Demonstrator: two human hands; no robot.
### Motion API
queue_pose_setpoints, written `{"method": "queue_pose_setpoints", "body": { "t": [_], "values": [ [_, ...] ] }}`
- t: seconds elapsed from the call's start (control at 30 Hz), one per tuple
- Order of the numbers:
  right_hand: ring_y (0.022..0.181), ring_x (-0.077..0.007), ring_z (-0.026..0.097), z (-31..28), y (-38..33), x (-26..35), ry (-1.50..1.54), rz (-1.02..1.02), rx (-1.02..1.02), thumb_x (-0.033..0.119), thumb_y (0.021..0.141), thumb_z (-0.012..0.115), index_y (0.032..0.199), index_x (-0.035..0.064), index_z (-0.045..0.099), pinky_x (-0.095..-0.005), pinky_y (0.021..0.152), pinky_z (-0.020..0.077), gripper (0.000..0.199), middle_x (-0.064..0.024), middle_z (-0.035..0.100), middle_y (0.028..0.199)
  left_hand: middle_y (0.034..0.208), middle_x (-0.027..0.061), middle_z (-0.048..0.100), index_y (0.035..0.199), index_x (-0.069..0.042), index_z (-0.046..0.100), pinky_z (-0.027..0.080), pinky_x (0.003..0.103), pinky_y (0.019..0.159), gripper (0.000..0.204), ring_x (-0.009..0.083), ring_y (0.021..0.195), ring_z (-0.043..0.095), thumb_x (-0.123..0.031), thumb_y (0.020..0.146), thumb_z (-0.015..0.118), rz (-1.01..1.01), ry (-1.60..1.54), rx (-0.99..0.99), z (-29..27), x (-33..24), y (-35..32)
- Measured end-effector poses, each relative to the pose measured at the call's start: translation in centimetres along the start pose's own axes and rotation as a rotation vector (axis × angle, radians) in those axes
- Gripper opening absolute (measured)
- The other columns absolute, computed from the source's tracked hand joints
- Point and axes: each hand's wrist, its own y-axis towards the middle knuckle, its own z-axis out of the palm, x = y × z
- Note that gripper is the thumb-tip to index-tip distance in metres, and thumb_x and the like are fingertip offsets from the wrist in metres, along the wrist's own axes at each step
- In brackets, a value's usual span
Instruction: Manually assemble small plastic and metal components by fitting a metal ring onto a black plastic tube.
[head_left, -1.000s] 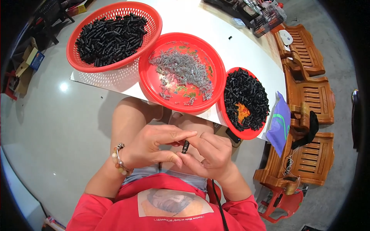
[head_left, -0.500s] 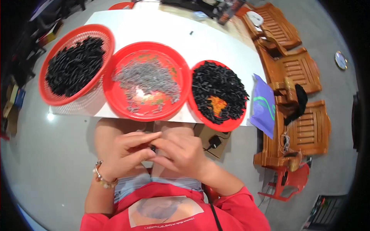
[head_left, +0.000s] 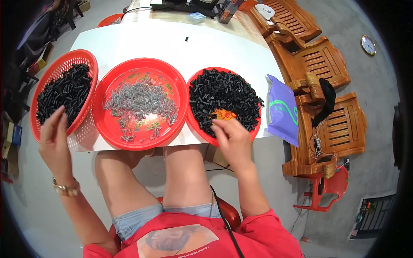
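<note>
White bench. Left hand, fingers loose and holding nothing, at the perforated red basket; right hand, grip unclear, over small black cylinders in a smooth red tray.

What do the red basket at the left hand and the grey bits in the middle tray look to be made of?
Red basket: moulded plastic, by its even glossy colour and slotted mesh wall. Grey bits: probably metal, from their dull silvery glint, though too small to be sure. Middle tray: smooth, shiny red plastic.
</note>
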Motion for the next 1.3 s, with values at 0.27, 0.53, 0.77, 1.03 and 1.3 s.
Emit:
{"method": "queue_pose_setpoints", "body": {
  "t": [0.27,0.53,0.77,1.03,1.3],
  "values": [
    [0.072,-0.0263,0.062,0.0,0.9,-4.5,-0.172,0.126,0.004,0.016,0.08,0.065,0.086,0.0069,0.07,-0.0364,0.062,0.049,0.012,-0.007,0.062,0.081,0.116,0.0084,0.061,0.115,-0.009,0.064,0.044,0.029,0.091,0.027,0.0172,0.108,0.056,-0.012,0.089,0.06,0.201,0.372,-0.007,0.1,3.7,2.6],
    [0.07,-0.0237,0.062,0.7,1.8,-4.2,-0.252,0.09,0.11,0.012,0.076,0.065,0.081,0.005,0.069,-0.034,0.063,0.0484,0.009,-0.0068,0.062,0.079,0.115,0.0107,0.062,0.107,-0.001,0.065,0.042,0.032,0.095,0.022,0.0212,0.106,0.058,0.001,0.086,0.057,0.26,0.163,0.003,1.4,-1.9,-1.9],
    [0.069,-0.0286,0.062,0.7,2.5,-4.3,-0.066,0.243,0.165,0.012,0.075,0.062,0.079,0.0065,0.065,-0.038,0.061,0.0493,0.007,-0.0082,0.062,0.077,0.091,0.0111,0.067,0.094,0.001,0.066,0.047,0.031,0.079,0.015,0.0225,0.085,0.063,0.005,0.081,0.06,0.139,-0.109,0.188,2.0,-3.5,-6.7],
    [0.073,-0.0277,0.062,0.9,3.2,-4.2,-0.17,0.032,0.215,0.012,0.076,0.062,0.086,0.0101,0.069,-0.0386,0.065,0.0498,0.012,-0.008,0.062,0.08,0.085,0.0117,0.068,0.091,0.001,0.068,0.048,0.028,0.072,0.014,0.0207,0.079,0.064,0.006,0.079,0.061,-0.006,-0.291,0.387,3.2,-4.1,-9.7],
    [0.068,-0.0262,0.061,-0.6,1.5,0.3,-0.022,0.005,0.209,0.008,0.076,0.065,0.086,0.0045,0.063,-0.0336,0.059,0.0473,0.011,-0.0094,0.06,0.077,0.082,0.0097,0.067,0.093,0.0,0.068,0.048,0.025,0.065,0.013,0.0154,0.073,0.062,-0.004,0.082,0.063,-0.308,-0.545,0.617,5.6,-5.2,-12.2]
  ]
}}
